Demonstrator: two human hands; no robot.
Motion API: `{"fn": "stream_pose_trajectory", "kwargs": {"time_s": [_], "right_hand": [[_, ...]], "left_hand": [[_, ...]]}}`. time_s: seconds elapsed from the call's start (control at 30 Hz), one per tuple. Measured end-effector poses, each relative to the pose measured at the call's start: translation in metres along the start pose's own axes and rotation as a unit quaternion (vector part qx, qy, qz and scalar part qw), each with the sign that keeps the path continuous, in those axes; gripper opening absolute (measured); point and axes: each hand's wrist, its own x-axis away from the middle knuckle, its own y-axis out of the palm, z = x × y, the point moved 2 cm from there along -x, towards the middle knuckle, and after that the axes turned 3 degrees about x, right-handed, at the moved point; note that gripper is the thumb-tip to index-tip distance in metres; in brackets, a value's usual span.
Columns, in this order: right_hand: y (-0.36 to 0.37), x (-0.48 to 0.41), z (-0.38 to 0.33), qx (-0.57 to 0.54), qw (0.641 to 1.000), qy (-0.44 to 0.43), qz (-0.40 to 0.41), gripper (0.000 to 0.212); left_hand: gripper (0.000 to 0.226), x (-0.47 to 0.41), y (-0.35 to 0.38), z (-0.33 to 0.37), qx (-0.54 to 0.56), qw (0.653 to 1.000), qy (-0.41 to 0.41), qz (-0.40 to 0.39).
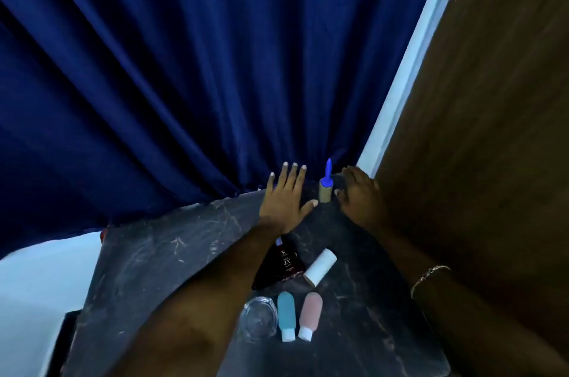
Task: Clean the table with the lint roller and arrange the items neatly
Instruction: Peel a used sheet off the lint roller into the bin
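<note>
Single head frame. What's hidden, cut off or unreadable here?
Head view only:
- dark bottle: left side hidden under the left forearm; label print too small to read.
- right hand: thumb close to the lint roller; contact unclear.
- table: near edge cut off by the frame's bottom.

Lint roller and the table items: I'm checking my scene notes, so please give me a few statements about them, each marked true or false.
1. The lint roller stands upright between the left hand and the right hand. True.
2. The left hand grips the roller's handle. False: it lies flat and open beside the roller.
3. The teal bottle and the pink bottle lie side by side. True.
4. The glass dish sits right of the pink bottle. False: it sits left of the teal bottle.
</note>
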Motion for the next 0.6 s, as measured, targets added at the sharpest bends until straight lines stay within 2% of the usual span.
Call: {"fn": "stream_pose_trajectory", "kwargs": {"time_s": [0.2,0.33,0.47,0.6], "right_hand": [[0.026,-0.035,0.024,-0.032,0.999,0.032,-0.019,0.053],[0.057,-0.064,0.035,-0.095,0.991,0.06,-0.065,0.058],[0.086,-0.086,0.041,-0.173,0.98,0.072,-0.069,0.054],[0.11,-0.096,0.044,-0.156,0.987,0.02,-0.038,0.039]], "left_hand": [[0.091,-0.039,0.046,0.009,0.118,0.985,-0.09,-0.089],[0.086,-0.064,0.079,0.013,0.211,0.959,-0.142,-0.127],[0.08,-0.094,0.103,0.017,0.252,0.946,-0.141,-0.145],[0.075,-0.116,0.122,0.017,0.314,0.927,-0.144,-0.146]]}}
